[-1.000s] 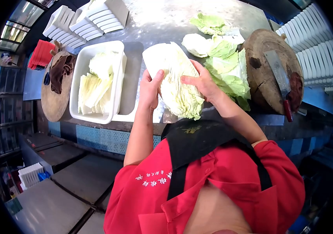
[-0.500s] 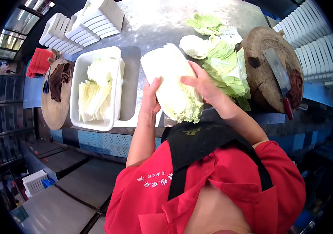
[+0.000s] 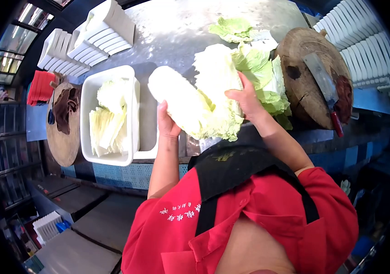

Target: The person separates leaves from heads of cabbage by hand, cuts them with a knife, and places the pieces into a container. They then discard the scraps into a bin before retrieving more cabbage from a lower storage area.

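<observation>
A pale napa cabbage (image 3: 179,102) is held above the metal table in front of my apron. My left hand (image 3: 166,122) grips its left side, thumb up along it, the other fingers hidden beneath. On the other side, my right hand (image 3: 246,98) holds a broad, frilly cabbage leaf (image 3: 218,75) that stands away from the head at the top. At the lower end, leaf and head still meet. Loose green outer leaves (image 3: 261,68) lie just beyond my right hand. To the left, a white plastic tub (image 3: 134,112) contains cut pale cabbage pieces (image 3: 108,128).
On the right, a cleaver (image 3: 320,77) with a red handle rests on a round wooden chopping block (image 3: 300,100), beside a dark red cloth (image 3: 344,98). Another round board (image 3: 60,141) with a brown cloth (image 3: 65,109) stands at far left. Stacked white containers (image 3: 103,32) line the back left.
The cabbage has parted at the top: the head has tipped left with my left hand, while my right hand holds a leaf apart from it. The camera view has shifted slightly.
</observation>
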A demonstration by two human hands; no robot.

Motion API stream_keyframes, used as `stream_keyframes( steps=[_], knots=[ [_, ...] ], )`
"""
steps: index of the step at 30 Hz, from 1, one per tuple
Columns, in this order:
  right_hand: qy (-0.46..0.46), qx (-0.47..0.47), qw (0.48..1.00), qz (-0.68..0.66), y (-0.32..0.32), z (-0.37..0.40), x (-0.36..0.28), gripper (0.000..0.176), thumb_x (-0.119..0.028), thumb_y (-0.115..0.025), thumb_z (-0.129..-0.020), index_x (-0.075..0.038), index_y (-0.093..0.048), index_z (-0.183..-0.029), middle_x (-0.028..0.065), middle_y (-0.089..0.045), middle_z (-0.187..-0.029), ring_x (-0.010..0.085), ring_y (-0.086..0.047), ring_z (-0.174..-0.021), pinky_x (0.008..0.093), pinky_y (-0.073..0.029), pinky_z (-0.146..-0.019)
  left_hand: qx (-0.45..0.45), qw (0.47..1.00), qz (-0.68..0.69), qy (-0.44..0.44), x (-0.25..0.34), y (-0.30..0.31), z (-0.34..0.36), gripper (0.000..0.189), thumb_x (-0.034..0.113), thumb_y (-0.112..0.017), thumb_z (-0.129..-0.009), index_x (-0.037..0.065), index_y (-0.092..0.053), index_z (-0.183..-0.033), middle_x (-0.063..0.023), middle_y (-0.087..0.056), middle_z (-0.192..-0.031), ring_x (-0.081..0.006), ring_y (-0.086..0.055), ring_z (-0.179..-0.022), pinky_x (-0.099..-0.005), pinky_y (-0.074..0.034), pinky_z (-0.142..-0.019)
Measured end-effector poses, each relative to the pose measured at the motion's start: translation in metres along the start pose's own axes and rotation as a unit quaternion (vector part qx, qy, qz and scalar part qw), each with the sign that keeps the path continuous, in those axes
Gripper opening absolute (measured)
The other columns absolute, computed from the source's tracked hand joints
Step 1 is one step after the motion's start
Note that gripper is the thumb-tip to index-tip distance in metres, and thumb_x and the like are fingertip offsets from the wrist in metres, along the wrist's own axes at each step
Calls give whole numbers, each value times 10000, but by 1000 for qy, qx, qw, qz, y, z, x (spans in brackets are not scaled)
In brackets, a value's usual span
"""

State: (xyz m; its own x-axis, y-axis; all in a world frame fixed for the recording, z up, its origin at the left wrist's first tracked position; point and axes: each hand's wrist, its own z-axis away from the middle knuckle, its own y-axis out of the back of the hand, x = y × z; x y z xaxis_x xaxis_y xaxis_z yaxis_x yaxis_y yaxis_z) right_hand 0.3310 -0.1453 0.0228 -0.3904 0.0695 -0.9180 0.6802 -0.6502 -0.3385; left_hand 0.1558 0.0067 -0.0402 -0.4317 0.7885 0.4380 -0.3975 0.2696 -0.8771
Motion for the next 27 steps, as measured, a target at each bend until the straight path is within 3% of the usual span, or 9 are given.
stream_keyframes(
  steps=[5,8,10,13,17,20,23,25,27],
  knots=[
    [37,-23,997,-67,41,3,-35,644,-86,-569,-694,37,-373,-1295,151,-555,-1117,223,-582,-978,335,-488,-846,79,995,-53,-17,48,8,-41,603,448,-436,-887,20,-402,-1310,-142,-509,-1263,-306,-501,-1145,-433,-401,-989],
    [5,-48,994,-95,66,13,-49,741,-169,-577,-662,37,-322,-1326,185,-532,-1154,265,-565,-1030,373,-481,-878,107,973,-202,-36,66,34,-93,644,280,-597,-849,-25,-326,-1347,-196,-441,-1324,-298,-485,-1172,-409,-398,-992],
    [-48,-70,994,-73,80,15,-47,760,-128,-595,-638,33,-338,-1335,158,-557,-1120,231,-584,-970,338,-489,-842,266,762,-581,-103,69,-17,-95,753,221,-668,-807,-47,-257,-1379,-221,-360,-1378,-287,-468,-1191,-398,-390,-993],
    [-65,-133,983,-106,76,25,-50,822,-128,-611,-614,27,-308,-1362,171,-534,-1186,246,-570,-1038,346,-481,-882,83,802,-551,-214,61,-77,-79,853,290,-684,-794,28,-185,-1434,-187,-294,-1435,-276,-298,-1316,-382,-335,-1012],
    [-151,-220,953,-143,51,34,-57,804,-190,-626,-681,17,-287,-1380,170,-510,-1234,241,-544,-1098,331,-454,-931,-271,752,-587,-131,36,-140,-47,1179,263,-873,-540,160,-143,-1460,-112,-158,-1510,-276,-188,-1376,-527,-273,-1054],
    [-143,-289,946,-28,53,21,-18,620,-460,-477,-914,-2,-388,-1323,89,-537,-1178,154,-569,-939,292,-475,-805,-317,750,-580,17,14,-143,-38,798,51,-813,-631,90,-439,-1334,-84,-535,-1243,-171,-500,-1129,-320,-446,-920],
    [-310,-217,921,-99,36,29,-45,573,-476,-448,-929,-7,-457,-1258,98,-575,-1114,163,-601,-891,282,-489,-770,-161,815,-547,104,11,-108,-19,355,0,-740,-718,2,-613,-1049,-35,-653,-911,-97,-598,-828,-240,-490,-733],
    [-137,-76,956,247,58,25,-59,508,-418,-496,-922,2,-492,-1208,107,-616,-1009,180,-628,-844,286,-511,-721,-21,852,-516,91,10,-77,7,308,1,-723,-737,-18,-609,-1022,-57,-651,-872,-114,-611,-789,-245,-496,-688],
    [-6,65,986,152,96,46,-90,325,-215,-555,-906,27,-558,-1122,143,-636,-973,198,-637,-851,285,-528,-707,133,872,-464,80,10,-49,32,307,6,-706,-754,-34,-591,-1035,-88,-648,-875,-143,-625,-779,-256,-505,-669]
  ],
)
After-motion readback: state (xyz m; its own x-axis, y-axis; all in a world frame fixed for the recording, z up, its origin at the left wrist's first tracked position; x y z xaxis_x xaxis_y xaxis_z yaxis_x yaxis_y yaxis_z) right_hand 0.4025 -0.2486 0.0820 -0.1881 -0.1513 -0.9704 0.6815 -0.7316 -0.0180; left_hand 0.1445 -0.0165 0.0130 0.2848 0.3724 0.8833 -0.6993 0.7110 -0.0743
